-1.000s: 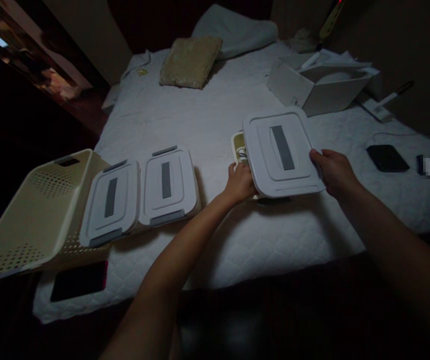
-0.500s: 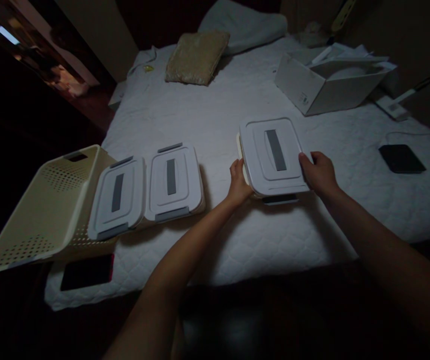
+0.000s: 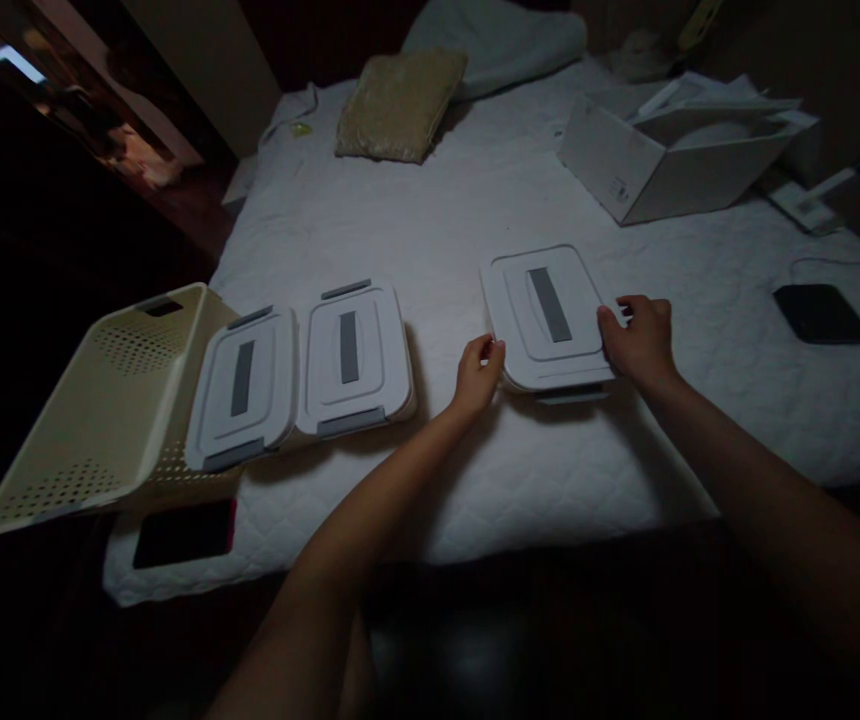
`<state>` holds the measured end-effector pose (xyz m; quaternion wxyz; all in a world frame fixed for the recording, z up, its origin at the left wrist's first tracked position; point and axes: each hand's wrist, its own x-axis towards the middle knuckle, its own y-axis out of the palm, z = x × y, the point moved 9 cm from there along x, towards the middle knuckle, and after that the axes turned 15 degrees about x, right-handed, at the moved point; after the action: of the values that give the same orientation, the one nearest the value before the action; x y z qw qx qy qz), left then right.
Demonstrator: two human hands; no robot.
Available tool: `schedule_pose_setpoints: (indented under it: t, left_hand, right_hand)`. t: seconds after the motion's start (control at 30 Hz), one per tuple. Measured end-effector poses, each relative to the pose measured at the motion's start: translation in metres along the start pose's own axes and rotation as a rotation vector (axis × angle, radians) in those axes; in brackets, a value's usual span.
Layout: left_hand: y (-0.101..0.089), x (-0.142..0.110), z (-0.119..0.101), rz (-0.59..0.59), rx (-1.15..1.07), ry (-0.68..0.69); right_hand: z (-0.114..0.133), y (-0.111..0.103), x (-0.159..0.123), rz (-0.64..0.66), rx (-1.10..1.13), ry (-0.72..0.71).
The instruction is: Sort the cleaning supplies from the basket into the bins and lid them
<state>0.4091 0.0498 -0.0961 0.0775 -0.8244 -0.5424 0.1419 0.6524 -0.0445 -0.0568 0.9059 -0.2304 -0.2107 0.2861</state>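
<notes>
A: What are we looking at on the bed?

B: We're watching a white plastic food container [image 3: 514,325] sitting flat on the quilted mattress cover [image 3: 520,480], lid on, between the two hands.

A: And how are the hands standing?

B: We're seeing the left hand [image 3: 479,378] curled against the container's left edge, while the right hand [image 3: 638,342] has its fingers [image 3: 608,325] at the right edge. We can't tell whether they're gripping it or only touching it.

A: How are we judging its handling?

B: We're guessing it's light and stiff, though the smooth plastic may be slippery. We're favouring a two-handed hold on the long sides, under the rim, rather than by the grey latch [image 3: 571,396].

A: What's lying nearby?

B: We're noting a matching container [image 3: 359,345] and its twin [image 3: 246,395] side by side to the left, touching a cream perforated basket [image 3: 111,400] tipped on its side.
</notes>
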Motion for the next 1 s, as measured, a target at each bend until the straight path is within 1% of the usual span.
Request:
schedule_pose_setpoints:
  t: [0.07,0.13,0.23,0.33,0.47,0.63,0.73,0.83,0.9,1.0]
  left_hand:
    - [0.004,0.0,0.0,0.05,-0.052,-0.098]
    - [0.007,-0.001,-0.001,0.094,-0.126,-0.196]
    - [0.009,-0.005,-0.003,0.112,-0.199,-0.284]
    - [0.006,-0.009,-0.004,0.109,-0.211,-0.3]
    - [-0.004,-0.017,-0.003,0.094,-0.189,-0.286]
    - [-0.02,-0.037,-0.001,0.104,-0.176,-0.28]
    - [-0.028,-0.054,0.004,0.14,-0.172,-0.296]
    - [-0.03,-0.065,0.01,0.202,-0.158,-0.306]
    - [-0.031,-0.065,0.011,0.217,-0.156,-0.302]
    - [-0.033,-0.057,0.012,0.216,-0.14,-0.298]
  right_hand:
    - [-0.003,0.003,0.002,0.033,-0.019,0.073]
    - [-0.005,0.007,0.001,0.096,-0.039,0.149]
    - [-0.001,0.009,-0.002,0.146,-0.045,0.197]
    - [0.005,0.005,-0.008,0.123,-0.029,0.201]
    - [0.009,0.004,-0.018,0.117,0.044,0.199]
    - [0.009,-0.002,-0.042,0.134,0.058,0.203]
    - [0.004,-0.006,-0.064,0.151,0.098,0.236]
    - [-0.002,-0.009,-0.08,0.172,0.129,0.283]
    - [-0.005,-0.007,-0.084,0.199,0.137,0.325]
    - [-0.007,-0.003,-0.079,0.221,0.166,0.379]
